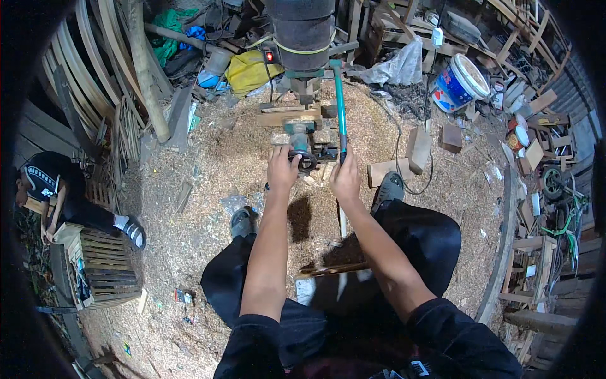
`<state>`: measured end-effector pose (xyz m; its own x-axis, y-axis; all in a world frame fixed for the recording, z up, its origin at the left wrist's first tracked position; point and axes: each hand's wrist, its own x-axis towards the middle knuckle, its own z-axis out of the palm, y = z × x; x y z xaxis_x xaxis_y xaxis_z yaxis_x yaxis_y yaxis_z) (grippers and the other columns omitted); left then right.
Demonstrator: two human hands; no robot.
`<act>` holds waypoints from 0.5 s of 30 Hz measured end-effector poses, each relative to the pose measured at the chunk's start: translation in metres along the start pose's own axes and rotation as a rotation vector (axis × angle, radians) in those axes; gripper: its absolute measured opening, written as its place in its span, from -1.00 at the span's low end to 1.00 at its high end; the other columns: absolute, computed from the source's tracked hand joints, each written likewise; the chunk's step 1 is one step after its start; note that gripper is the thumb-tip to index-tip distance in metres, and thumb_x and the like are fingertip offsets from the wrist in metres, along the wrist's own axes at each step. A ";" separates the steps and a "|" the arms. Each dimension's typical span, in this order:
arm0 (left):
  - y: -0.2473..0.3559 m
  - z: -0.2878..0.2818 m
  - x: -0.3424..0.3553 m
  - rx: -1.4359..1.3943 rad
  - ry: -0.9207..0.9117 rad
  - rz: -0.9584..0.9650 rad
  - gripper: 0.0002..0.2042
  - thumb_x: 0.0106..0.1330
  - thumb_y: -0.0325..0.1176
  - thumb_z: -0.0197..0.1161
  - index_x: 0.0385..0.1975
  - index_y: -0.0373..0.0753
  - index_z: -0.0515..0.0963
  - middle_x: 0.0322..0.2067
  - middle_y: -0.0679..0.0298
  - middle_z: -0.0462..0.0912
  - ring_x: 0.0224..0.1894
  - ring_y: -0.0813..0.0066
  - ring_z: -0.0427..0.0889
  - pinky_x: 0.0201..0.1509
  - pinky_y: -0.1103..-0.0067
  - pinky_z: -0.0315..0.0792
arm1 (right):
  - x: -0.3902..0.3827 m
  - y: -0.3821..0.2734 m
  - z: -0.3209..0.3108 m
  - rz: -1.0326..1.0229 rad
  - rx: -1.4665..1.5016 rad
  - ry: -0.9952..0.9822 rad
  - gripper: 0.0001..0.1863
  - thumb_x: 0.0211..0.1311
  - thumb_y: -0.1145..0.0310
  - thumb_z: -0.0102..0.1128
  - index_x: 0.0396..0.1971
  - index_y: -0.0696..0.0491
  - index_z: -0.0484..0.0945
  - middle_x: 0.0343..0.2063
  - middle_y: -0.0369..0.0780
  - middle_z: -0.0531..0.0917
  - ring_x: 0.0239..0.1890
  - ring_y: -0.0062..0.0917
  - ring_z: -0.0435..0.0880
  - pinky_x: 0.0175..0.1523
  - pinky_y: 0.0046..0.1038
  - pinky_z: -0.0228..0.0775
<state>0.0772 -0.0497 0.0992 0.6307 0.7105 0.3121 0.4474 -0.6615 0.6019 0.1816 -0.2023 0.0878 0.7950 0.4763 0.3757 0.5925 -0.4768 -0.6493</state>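
Observation:
My left hand (281,167) is closed on the rim of a black handwheel (303,162) at the near end of the machine's vise (299,128). My right hand (346,178) is wrapped round the lower, dark end of a long teal lever (340,95), which runs up to the side of the machine's head. The dark, drum-shaped machine body (302,35) stands straight ahead, with a chuck-like lower part (305,90) above the vise. A light wooden board (290,118) lies crosswise under it, and small wood blocks (280,138) sit beside the vise.
A red-lit switch (269,57) is on the machine's left side. Wood blocks (419,150) and a black cable (399,136) lie right of my foot. Beyond are a paint bucket (459,83) and scrap. Shavings cover the floor. At left, another person (60,196) sits by a slatted crate (107,268).

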 end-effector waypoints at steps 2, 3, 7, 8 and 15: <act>-0.003 0.000 0.000 -0.011 0.043 0.034 -0.70 0.16 -0.33 0.38 -0.16 -0.27 0.53 -0.15 0.04 0.55 -0.02 -0.02 0.49 0.11 0.26 0.37 | 0.000 0.001 0.003 -0.032 0.013 0.021 -0.30 0.18 0.55 0.07 0.34 0.22 0.07 0.07 0.19 0.44 0.01 0.14 0.52 0.07 0.00 0.39; -0.004 0.001 -0.001 -0.008 0.051 0.028 -0.70 0.15 -0.33 0.40 -0.16 -0.27 0.54 -0.16 0.06 0.55 -0.04 0.00 0.49 0.09 0.27 0.38 | 0.000 0.003 0.004 -0.017 0.013 0.011 -0.30 0.17 0.55 0.06 0.34 0.21 0.07 0.09 0.19 0.43 0.03 0.14 0.51 0.08 0.00 0.39; -0.004 0.005 -0.005 -0.046 0.087 0.020 -0.68 0.13 -0.30 0.41 -0.15 -0.27 0.55 -0.17 0.06 0.56 -0.05 0.01 0.50 0.08 0.27 0.39 | -0.001 0.007 0.010 -0.016 0.044 0.022 -0.30 0.17 0.56 0.05 0.34 0.21 0.07 0.09 0.18 0.44 0.03 0.14 0.51 0.09 0.01 0.38; -0.003 0.006 -0.007 -0.028 0.120 0.034 -0.66 0.13 -0.29 0.42 -0.14 -0.27 0.56 -0.17 0.06 0.56 -0.05 0.02 0.50 0.08 0.27 0.39 | -0.001 0.008 0.011 -0.028 0.025 0.027 -0.30 0.17 0.56 0.05 0.34 0.22 0.07 0.09 0.18 0.44 0.03 0.14 0.51 0.10 0.01 0.38; 0.006 0.009 -0.013 -0.039 0.141 -0.037 -0.67 0.15 -0.35 0.39 -0.10 -0.26 0.55 -0.10 0.06 0.57 0.00 0.01 0.49 0.12 0.25 0.37 | -0.004 0.009 0.009 0.019 0.062 -0.015 -0.33 0.20 0.53 0.06 0.32 0.21 0.09 0.08 0.16 0.44 0.03 0.12 0.51 0.07 0.00 0.42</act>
<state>0.0771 -0.0649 0.0923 0.5176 0.7626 0.3881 0.4416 -0.6265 0.6423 0.1825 -0.2015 0.0749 0.8039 0.4787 0.3530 0.5675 -0.4398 -0.6961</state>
